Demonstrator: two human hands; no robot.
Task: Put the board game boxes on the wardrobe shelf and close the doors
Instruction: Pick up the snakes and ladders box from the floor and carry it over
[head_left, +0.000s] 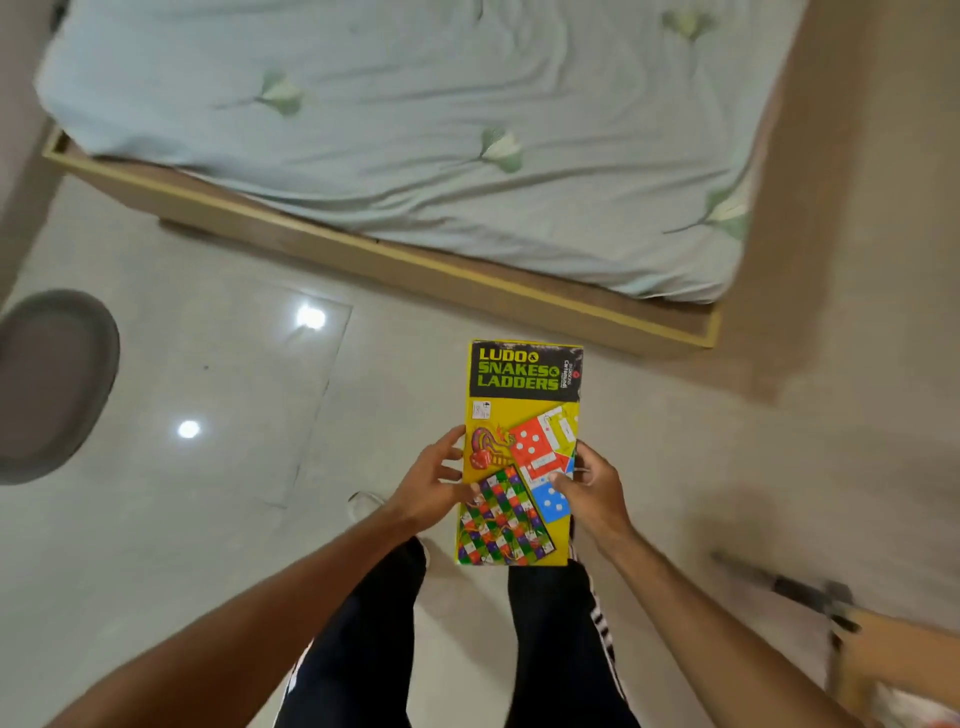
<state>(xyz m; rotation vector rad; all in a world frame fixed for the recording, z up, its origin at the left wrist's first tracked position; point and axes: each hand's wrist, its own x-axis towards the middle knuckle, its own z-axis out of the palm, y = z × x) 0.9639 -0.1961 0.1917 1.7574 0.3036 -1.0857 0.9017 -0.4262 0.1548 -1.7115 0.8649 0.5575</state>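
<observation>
The person stands on a glossy floor (208, 364) of large pale tiles, where two bright spots of lamp light are reflected. Both hands hold one board game box (519, 395) in the air in front of the body, above the floor and just before the near corner of the bed (415, 130). The box is yellow, and its printed face looks up to the camera. The left hand (428, 486) takes the left edge: its fingers (452, 439) are spread along the edge and the thumb lies on the printed face. The right hand (595, 493) grips the right edge, with the thumb curled over the front and the other fingers hidden behind the box. The bed has a wrinkled pale blue-green sheet with flower prints and a low wooden frame (363, 249). At the far left there is a grey round object (52, 384), cut by the picture edge. In the lower right corner a wooden piece (893, 660) shows, too blurred to tell what it is. Below the box are the person's dark trousers (363, 649).
</observation>
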